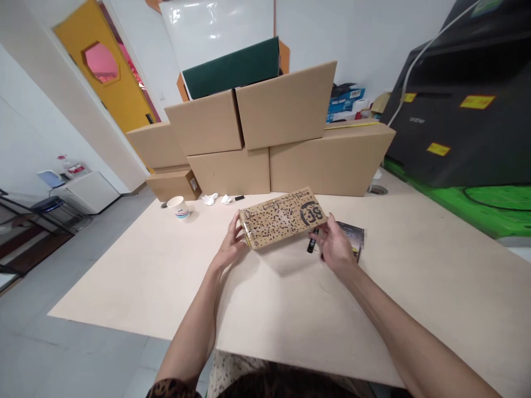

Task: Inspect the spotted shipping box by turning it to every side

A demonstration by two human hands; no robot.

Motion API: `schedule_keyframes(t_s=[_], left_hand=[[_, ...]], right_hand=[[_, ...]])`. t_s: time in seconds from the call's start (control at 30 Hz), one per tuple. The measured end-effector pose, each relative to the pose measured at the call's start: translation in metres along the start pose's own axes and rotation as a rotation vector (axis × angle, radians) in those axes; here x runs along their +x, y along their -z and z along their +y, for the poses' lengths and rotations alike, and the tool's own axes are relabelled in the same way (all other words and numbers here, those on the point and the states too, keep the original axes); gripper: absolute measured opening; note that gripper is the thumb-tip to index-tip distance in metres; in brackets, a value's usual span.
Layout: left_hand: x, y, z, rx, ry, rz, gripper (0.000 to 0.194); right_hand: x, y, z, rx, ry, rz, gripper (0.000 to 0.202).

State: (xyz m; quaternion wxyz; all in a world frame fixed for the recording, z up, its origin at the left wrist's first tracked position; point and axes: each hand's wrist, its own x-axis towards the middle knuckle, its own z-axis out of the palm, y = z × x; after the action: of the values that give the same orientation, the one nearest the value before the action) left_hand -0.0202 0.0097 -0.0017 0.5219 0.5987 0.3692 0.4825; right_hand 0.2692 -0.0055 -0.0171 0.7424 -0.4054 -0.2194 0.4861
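A flat brown cardboard box (282, 218), printed with dark speckles and a black "SF" mark, is tilted above the table between my two hands. Its left end is gripped by my left hand (233, 243), fingers along the edge. My right hand (337, 246) holds the right end, thumb near the top corner. Below the box's right part lies a small black object (312, 242), partly hidden, its kind unclear. Behind my right hand a dark phone-like item or flat package (352, 236) rests on the table, partly covered by the hand.
Stacked plain cardboard boxes (230, 172) and a dark green box (234, 66) line the table's back edge. A paper cup (178, 207), crumpled tissues (210, 198) and a small black piece (239, 197) sit in front. A large black printer (460, 121) stands at right on green material.
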Motion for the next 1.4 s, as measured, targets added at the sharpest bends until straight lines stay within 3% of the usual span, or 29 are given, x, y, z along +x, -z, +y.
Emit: schedule_keyframes(t_s=[0.13,0.27,0.37,0.5,0.73,0.97,1.13,1.4], left_hand=[[-0.001,-0.009,0.012,-0.350,0.115,0.168,0.055],[-0.001,-0.017,0.014,-0.528,0.169,0.211,0.064],[-0.002,-0.019,0.018,-0.573,0.130,0.214,0.062],[-0.002,-0.021,0.024,-0.597,0.039,0.249,0.059],[-0.007,-0.029,0.023,-0.547,0.168,0.208,0.067],[-0.011,-0.023,0.030,-0.430,-0.081,0.149,0.084],[-0.011,-0.021,0.031,-0.328,-0.072,0.064,0.095],[-0.007,-0.022,0.035,-0.399,-0.057,0.192,0.054]], right_hand=[[0.001,0.001,0.001,0.090,-0.036,-0.048,0.049],[0.000,0.003,0.001,0.141,-0.024,-0.090,0.045],[-0.001,0.003,0.001,0.150,-0.003,-0.132,0.038],[-0.005,0.002,-0.002,0.122,0.036,-0.221,0.033],[-0.010,0.000,-0.005,0.062,0.052,-0.219,0.026],[-0.008,0.002,-0.005,0.120,0.066,-0.223,0.022],[-0.011,0.000,-0.007,0.081,0.073,-0.222,0.027],[-0.015,-0.003,-0.020,0.060,0.103,-0.158,0.028]])
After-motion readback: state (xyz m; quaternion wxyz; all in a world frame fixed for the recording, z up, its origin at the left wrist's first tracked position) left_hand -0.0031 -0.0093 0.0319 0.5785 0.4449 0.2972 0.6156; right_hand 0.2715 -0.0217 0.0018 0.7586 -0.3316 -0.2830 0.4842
